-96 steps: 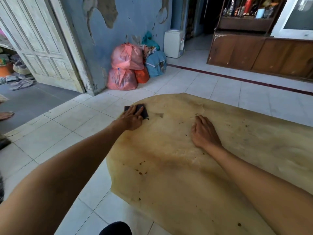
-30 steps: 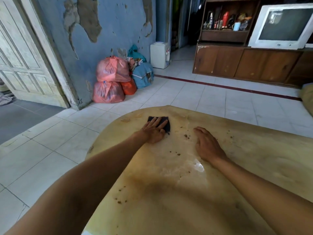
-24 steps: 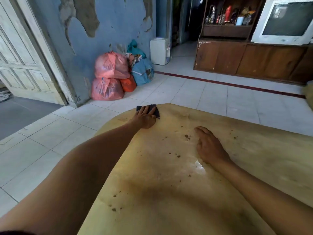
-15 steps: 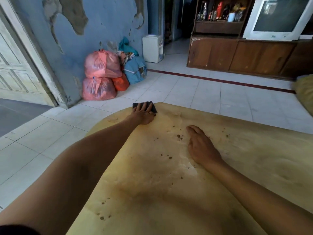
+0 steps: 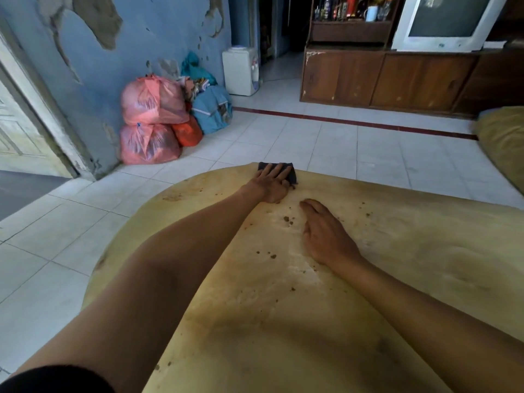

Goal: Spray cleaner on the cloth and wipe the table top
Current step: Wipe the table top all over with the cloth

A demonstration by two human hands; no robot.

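The cloth (image 5: pixel 292 173), dark and folded, lies at the far rim of the yellowish, crumb-speckled table top (image 5: pixel 397 251) under my left hand (image 5: pixel 270 184), fingers straight, pressing. My right hand (image 5: pixel 326 236) rests flat beside. Knotted pink plastic bags (image 5: pixel 150 120), bulging, contents unclear, sit by the wall.

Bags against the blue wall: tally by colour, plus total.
Pink bags: 2
Orange bag: 1
Blue bag: 1
Teal bag: 1, partly hidden behind the others
Total: 5
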